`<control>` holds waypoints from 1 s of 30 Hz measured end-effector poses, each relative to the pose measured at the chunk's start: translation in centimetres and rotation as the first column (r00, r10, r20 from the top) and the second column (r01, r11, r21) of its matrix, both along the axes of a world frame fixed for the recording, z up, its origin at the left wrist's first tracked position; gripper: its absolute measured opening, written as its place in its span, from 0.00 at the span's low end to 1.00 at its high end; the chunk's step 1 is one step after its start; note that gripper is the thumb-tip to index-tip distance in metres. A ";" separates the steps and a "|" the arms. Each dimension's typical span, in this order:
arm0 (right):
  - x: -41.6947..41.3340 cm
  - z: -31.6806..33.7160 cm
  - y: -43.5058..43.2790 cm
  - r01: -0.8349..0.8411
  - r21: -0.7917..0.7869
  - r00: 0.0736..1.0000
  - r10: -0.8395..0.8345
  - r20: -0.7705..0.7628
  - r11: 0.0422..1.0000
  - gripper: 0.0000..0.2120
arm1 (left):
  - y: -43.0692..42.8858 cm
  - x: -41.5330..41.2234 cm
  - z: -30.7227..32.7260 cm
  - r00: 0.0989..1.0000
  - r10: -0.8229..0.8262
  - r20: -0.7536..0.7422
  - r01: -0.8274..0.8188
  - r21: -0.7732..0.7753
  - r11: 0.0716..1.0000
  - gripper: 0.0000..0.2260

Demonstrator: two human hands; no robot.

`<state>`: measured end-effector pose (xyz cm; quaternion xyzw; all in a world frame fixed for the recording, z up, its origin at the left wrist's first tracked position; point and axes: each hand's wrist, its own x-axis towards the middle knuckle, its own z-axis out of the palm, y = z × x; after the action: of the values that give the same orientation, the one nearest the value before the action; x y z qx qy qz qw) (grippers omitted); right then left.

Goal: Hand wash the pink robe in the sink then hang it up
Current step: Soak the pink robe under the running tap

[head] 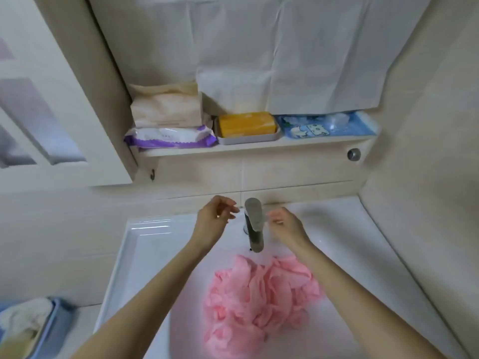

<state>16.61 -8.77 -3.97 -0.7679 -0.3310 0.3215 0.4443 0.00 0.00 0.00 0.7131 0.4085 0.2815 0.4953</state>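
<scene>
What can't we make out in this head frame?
Sink drain: head view, covered by pink robe.
Flow from faucet: head view, too faint.
Right hand fingers: motion blur; faucet contact unclear.
Blue basket: cut off by lower-left edge.
Print on shelf packs: too small.

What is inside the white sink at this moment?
A crumpled pink fabric robe lies in the white ceramic sink, below the steel faucet. Whatever lies beneath the robe is covered.
</scene>
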 end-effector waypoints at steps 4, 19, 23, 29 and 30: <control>-0.8 -1.2 1.4 -0.090 -0.234 0.996 0.094 0.006 0.968 0.06 | 1.3 1.5 2.5 0.999 -0.008 0.036 0.005 0.075 0.997 0.07; -0.6 1.4 2.5 -0.072 -0.089 0.908 0.029 -0.417 0.993 0.06 | 4.2 4.1 9.1 0.992 0.117 0.046 -0.108 0.790 0.604 0.11; -0.7 2.6 2.1 0.034 0.008 0.997 -0.035 0.068 0.999 0.09 | 6.4 5.8 11.0 0.937 0.310 -0.160 0.027 0.920 0.392 0.23; -1.1 6.2 1.9 0.018 0.247 1.000 -0.013 -0.022 0.969 0.09 | 7.4 7.9 13.7 0.719 0.338 -0.608 0.270 0.692 0.670 0.43; -1.0 6.4 1.7 0.021 0.248 0.999 -0.013 -0.035 0.969 0.10 | 7.6 8.1 14.3 0.699 0.310 -0.645 0.277 0.643 0.714 0.46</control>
<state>15.60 -7.06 2.46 -0.7037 -0.3545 0.2865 0.5450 8.10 7.61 14.27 0.8918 0.4361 0.1191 -0.0145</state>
